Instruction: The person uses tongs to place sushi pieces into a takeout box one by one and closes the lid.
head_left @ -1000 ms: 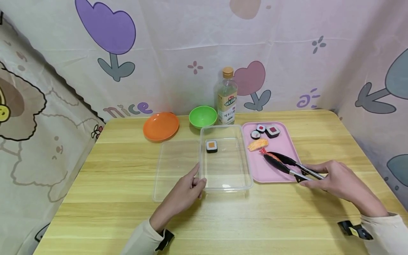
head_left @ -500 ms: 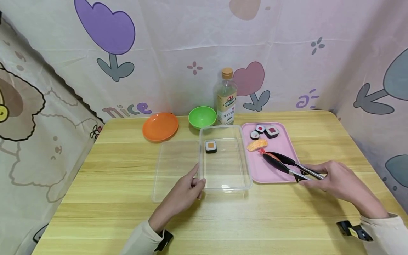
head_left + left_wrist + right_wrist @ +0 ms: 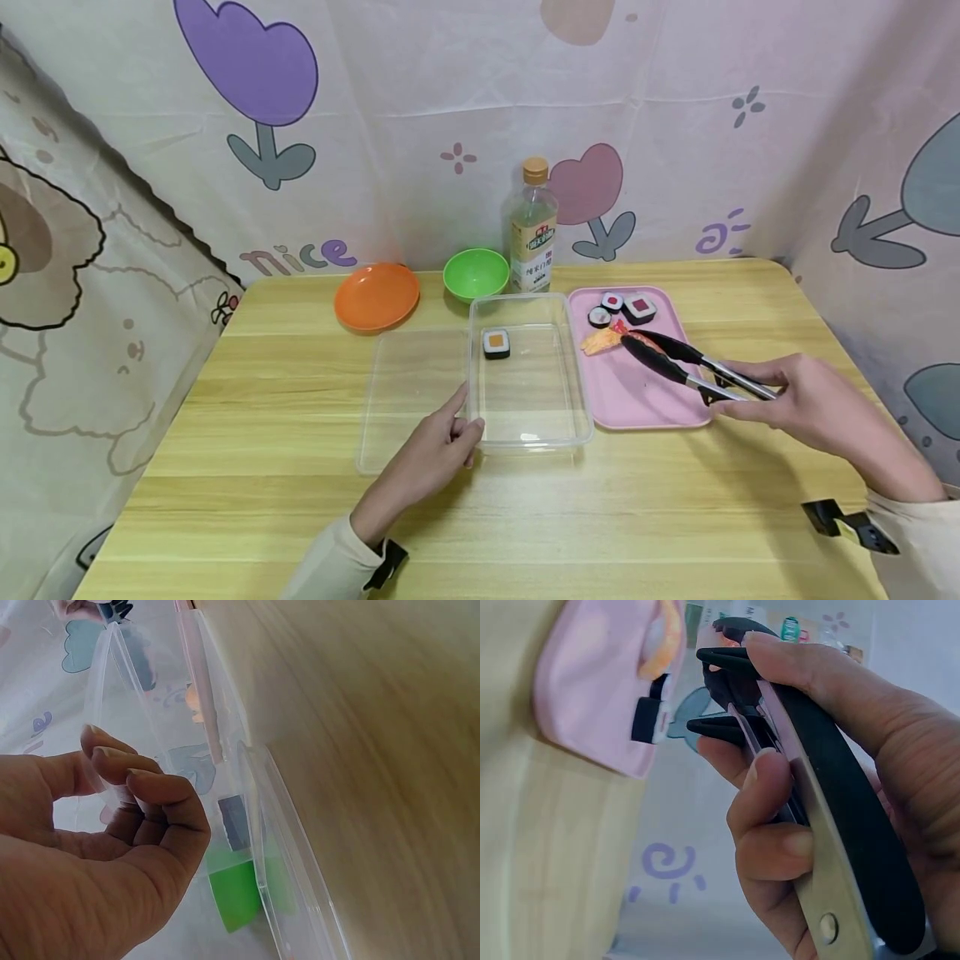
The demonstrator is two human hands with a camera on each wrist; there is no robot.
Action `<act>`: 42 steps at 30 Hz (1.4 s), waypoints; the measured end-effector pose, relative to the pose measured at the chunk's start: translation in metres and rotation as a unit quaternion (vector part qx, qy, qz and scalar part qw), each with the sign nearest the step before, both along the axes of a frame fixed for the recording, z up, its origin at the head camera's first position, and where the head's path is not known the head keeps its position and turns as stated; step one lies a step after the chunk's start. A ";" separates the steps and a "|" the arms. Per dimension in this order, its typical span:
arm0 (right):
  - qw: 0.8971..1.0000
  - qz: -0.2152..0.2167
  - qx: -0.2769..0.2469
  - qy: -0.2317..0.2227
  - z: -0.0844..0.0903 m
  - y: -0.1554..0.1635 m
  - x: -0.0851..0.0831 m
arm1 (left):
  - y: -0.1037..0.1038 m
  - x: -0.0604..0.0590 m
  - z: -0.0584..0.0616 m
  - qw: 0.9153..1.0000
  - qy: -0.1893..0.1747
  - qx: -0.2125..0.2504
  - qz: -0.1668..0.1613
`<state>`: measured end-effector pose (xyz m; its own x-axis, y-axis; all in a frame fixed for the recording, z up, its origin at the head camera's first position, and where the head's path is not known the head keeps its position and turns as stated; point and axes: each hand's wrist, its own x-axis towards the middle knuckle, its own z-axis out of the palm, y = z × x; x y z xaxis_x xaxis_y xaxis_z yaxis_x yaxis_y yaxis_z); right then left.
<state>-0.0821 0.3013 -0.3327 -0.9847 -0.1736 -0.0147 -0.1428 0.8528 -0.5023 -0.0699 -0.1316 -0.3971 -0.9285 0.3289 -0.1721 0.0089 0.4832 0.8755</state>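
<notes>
My right hand [image 3: 813,408] grips a pair of black-tipped tongs [image 3: 693,367], whose tips hold a piece of shrimp sushi [image 3: 619,327] with a red tail over the pink tray [image 3: 645,408]. In the head view the shrimp overlaps an orange-topped sushi [image 3: 600,341] on the tray. Behind these lie a few sushi rolls [image 3: 639,309]. At the near left corner of a clear plastic container [image 3: 532,442], my left hand [image 3: 431,450] holds the rim, index finger along the outer wall. One sushi roll with an orange centre [image 3: 496,343] sits inside the container.
A clear lid [image 3: 408,367] lies flat left of the container, partly under my left hand. Along the back stand an orange plate [image 3: 377,297], a green bowl [image 3: 476,274] and a tall vinegar bottle [image 3: 534,233], close to the printed cloth.
My right hand has lifted the tongs and moved them slightly away from me and up, the shrimp sushi rising with them. The left hand and the container have stayed put.
</notes>
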 end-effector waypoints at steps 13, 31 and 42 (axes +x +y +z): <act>1.000 0.008 0.022 0.012 0.033 -0.025 -0.020 | 0.000 0.000 0.001 1.000 -0.001 0.001 0.001; 0.992 0.124 0.034 0.007 0.050 -0.102 -0.047 | 0.001 0.000 0.001 1.000 -0.002 0.005 0.002; 0.980 0.190 0.061 0.022 0.042 -0.138 -0.060 | 0.000 0.001 0.001 1.000 -0.001 0.003 0.001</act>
